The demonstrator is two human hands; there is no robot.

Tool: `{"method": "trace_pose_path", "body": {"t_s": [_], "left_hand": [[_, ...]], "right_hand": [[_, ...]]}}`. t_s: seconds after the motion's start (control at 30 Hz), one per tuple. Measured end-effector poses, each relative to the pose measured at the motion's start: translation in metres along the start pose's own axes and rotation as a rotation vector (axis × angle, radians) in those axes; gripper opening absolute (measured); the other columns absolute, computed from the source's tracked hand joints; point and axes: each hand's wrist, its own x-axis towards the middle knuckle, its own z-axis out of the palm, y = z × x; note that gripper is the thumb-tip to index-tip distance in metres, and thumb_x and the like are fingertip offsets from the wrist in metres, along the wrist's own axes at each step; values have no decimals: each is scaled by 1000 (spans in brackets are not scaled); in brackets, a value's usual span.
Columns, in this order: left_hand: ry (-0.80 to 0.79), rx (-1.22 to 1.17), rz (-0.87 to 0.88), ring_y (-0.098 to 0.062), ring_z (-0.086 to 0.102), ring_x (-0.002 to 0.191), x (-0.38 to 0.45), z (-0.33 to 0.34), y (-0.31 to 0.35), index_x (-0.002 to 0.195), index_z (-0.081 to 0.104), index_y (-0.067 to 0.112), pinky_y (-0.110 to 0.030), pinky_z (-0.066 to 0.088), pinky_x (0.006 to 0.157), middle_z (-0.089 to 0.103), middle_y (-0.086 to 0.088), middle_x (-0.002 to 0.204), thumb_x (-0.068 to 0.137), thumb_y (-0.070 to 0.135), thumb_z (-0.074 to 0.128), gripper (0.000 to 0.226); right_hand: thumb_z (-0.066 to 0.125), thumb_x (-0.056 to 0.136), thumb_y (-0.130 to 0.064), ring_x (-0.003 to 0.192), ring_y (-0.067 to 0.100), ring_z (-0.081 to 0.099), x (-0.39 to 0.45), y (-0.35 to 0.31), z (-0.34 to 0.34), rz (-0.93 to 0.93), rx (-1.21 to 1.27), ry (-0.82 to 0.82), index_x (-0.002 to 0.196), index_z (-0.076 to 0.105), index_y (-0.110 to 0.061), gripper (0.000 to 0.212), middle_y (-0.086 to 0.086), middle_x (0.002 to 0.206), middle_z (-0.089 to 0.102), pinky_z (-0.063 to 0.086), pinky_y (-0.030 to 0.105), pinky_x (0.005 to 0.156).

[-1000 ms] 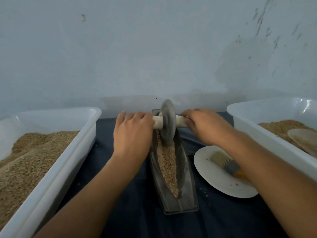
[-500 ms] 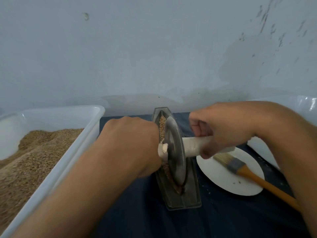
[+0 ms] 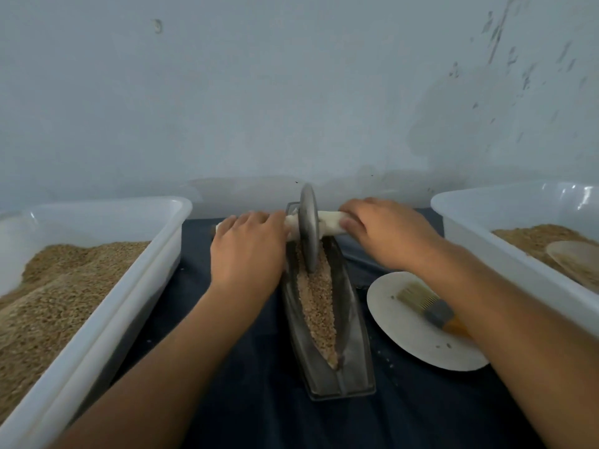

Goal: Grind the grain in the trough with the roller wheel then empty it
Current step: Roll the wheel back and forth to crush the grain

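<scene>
My left hand (image 3: pixel 248 251) and right hand (image 3: pixel 387 233) are each wrapping a grip around the pale axle (image 3: pixel 330 222), hiding its ends. The roller wheel (image 3: pixel 308 228) is standing at the far end of the trough (image 3: pixel 353 322), in the grain (image 3: pixel 316 299). My right arm is covering the brush (image 3: pixel 424 304) handle on the plate (image 3: pixel 402 332). Dark cloth (image 3: pixel 259 400) is covering the bench below a scuffed grey wall (image 3: pixel 291 92).
</scene>
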Motion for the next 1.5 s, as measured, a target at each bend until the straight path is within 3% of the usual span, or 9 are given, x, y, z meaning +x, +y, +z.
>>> {"method": "trace_pose_path", "body": {"t_s": [0.1, 0.27, 0.53, 0.77, 0.9, 1.07, 1.17, 1.4, 1.5], "left_hand": [[11, -56, -6, -21, 58, 80, -1, 4, -6, 98, 57, 25, -32, 33, 67, 64, 3, 92, 99, 30, 43, 15], [-320, 44, 15, -26, 58, 94, 3, -26, -4, 111, 55, 29, -36, 34, 66, 57, 0, 107, 96, 37, 44, 20], [-381, 234, 164, -15, 49, 72, -22, -105, 17, 88, 55, 30, -28, 31, 58, 51, 9, 77, 82, 62, 52, 33], [-481, 171, 64, -17, 54, 78, -10, -81, 10, 88, 53, 31, -32, 37, 65, 51, 10, 79, 88, 61, 47, 30], [-247, 92, -37, -21, 54, 75, 0, -38, 12, 90, 53, 29, -32, 30, 57, 56, 5, 84, 97, 47, 41, 23], [7, -74, 55, -21, 57, 105, 2, 5, 0, 115, 58, 22, -34, 39, 94, 63, 2, 113, 100, 22, 43, 20], [-64, -122, 21, -24, 59, 93, 4, 6, -11, 112, 58, 25, -36, 40, 77, 64, 2, 106, 97, 23, 45, 20], [-394, 118, 107, -19, 53, 77, -3, -51, 6, 89, 54, 30, -33, 38, 61, 54, 6, 85, 88, 39, 53, 9], [-404, 209, 163, -12, 41, 63, -17, -87, 18, 71, 40, 28, -29, 30, 53, 44, 8, 72, 83, 52, 55, 31]], "right_hand": [[33, 104, -46, 97, 27, 61, 1, -5, 0, -30, -54, 35, 123, 57, -29, 35, 1, 111, 63, 52, 43, 76], [47, 97, -49, 102, 21, 57, -7, -9, -35, -45, 26, -241, 121, 58, -30, 33, -2, 113, 60, 49, 40, 86], [82, 65, -57, 73, 2, 53, -37, -30, -89, -95, -36, -533, 86, 49, -38, 44, -16, 85, 56, 40, 25, 57], [71, 78, -57, 88, 2, 57, -22, -20, -67, -73, 119, -408, 100, 53, -44, 31, -23, 99, 61, 51, 33, 76], [52, 95, -50, 93, 18, 58, -7, -5, -28, -38, 56, -239, 114, 55, -39, 22, -8, 108, 64, 50, 39, 76], [28, 104, -50, 89, 26, 61, -3, -3, 5, 20, -28, 8, 120, 55, -28, 38, 1, 104, 62, 53, 44, 73], [29, 104, -51, 95, 23, 61, 0, -8, 4, -17, -53, 61, 125, 55, -31, 39, -1, 111, 63, 52, 43, 76], [69, 81, -50, 83, 10, 57, -16, -13, -50, -14, 26, -387, 101, 47, -38, 32, -11, 100, 62, 49, 34, 68], [80, 68, -56, 77, 5, 54, -28, -23, -73, -68, -38, -506, 91, 47, -40, 43, -17, 89, 57, 45, 30, 60]]}}
